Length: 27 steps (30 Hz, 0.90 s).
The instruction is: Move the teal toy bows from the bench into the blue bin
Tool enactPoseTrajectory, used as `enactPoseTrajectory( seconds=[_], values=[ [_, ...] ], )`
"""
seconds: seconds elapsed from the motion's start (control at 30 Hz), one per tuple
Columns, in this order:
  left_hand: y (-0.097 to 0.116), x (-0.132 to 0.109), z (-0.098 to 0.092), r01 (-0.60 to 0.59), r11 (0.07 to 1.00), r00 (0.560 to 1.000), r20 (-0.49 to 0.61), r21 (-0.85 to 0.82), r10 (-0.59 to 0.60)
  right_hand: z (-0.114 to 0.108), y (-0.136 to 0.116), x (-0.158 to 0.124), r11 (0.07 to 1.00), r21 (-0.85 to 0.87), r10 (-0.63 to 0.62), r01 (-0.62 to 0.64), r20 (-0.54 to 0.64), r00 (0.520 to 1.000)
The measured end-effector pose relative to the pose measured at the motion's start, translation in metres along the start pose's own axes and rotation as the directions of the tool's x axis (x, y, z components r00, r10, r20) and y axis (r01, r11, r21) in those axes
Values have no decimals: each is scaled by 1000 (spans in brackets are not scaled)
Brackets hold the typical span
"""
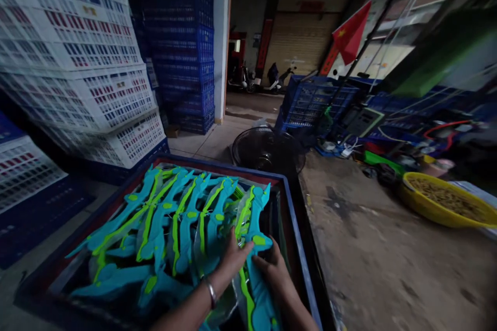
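Observation:
A blue crate (298, 238) in front of me holds several turquoise plastic toy pieces with lime-green trim (182, 217), stood in a row inside clear bags. My left hand (233, 258), with a bracelet on its wrist, rests on the rightmost turquoise piece (254, 227) near its green stripe. My right hand (276, 269) presses on the same piece from the right side, fingers spread over it. Both hands are in the near right corner of the crate.
White crates (77, 62) and blue crates (182, 41) are stacked at the left and back. A black fan (267, 150) stands behind the crate. A grey worktable (380, 248) lies to the right, with a yellow basin (442, 201) of small parts. A red flag (351, 33) hangs at the back.

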<state>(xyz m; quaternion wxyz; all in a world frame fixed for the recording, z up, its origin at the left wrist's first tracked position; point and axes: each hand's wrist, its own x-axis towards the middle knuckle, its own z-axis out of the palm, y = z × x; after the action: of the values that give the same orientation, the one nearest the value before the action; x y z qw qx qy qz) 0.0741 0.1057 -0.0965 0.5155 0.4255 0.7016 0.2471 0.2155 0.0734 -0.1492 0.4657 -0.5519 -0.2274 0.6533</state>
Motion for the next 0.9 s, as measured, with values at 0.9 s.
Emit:
enactPoseTrajectory(
  seconds=[0.9],
  values=[
    [-49, 84, -90, -102, 478, 932, -84, 873, 352, 75, 77, 55, 996, 88, 17, -11, -70, 997]
  ],
)
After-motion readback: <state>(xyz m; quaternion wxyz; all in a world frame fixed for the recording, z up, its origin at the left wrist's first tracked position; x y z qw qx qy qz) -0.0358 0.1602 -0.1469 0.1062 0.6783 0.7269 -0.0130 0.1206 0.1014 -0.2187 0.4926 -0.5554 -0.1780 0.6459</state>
